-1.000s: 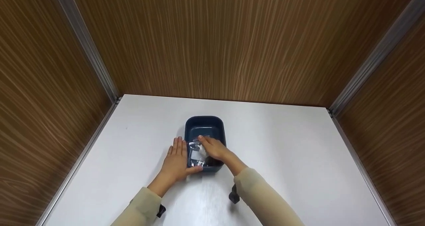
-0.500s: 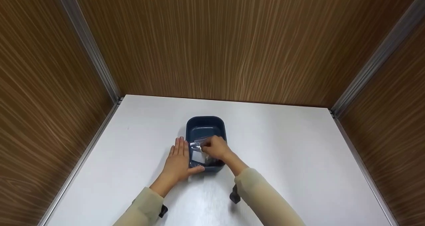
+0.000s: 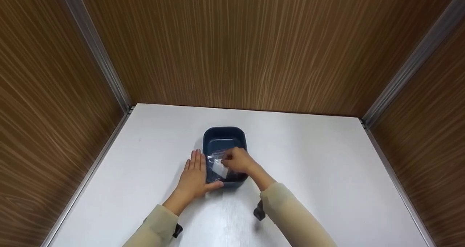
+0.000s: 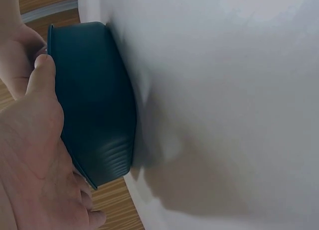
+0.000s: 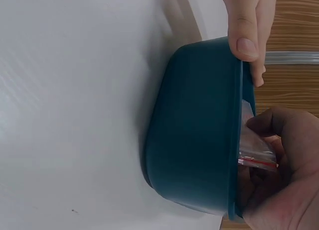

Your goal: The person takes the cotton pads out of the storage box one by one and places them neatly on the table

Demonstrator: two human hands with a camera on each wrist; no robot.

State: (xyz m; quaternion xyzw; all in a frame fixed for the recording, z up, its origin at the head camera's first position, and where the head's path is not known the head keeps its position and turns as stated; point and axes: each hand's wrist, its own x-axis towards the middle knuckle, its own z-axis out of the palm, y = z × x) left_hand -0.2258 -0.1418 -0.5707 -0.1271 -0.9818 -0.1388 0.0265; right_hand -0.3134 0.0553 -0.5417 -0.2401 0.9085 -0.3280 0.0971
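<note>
A dark blue-green plastic box with rounded corners stands upright on the white table. My left hand lies along its left rim with straight fingers, the thumb stretched over the near rim. Inside the box, in its near half, is a clear zip bag holding something white. My right hand reaches in over the right side and pinches this bag. The right wrist view shows the zip bag's red-striped edge beside my curled fingers; its lower part is hidden by the box wall.
White table surface surrounds the box. Wood-grain panels close off the back and both sides, joined by grey metal strips. Black devices sit at both wrists.
My right hand has gone from lying over the bag with extended thumb to pinching it with curled fingers. The white content has tilted slightly. The left hand and box stay nearly still.
</note>
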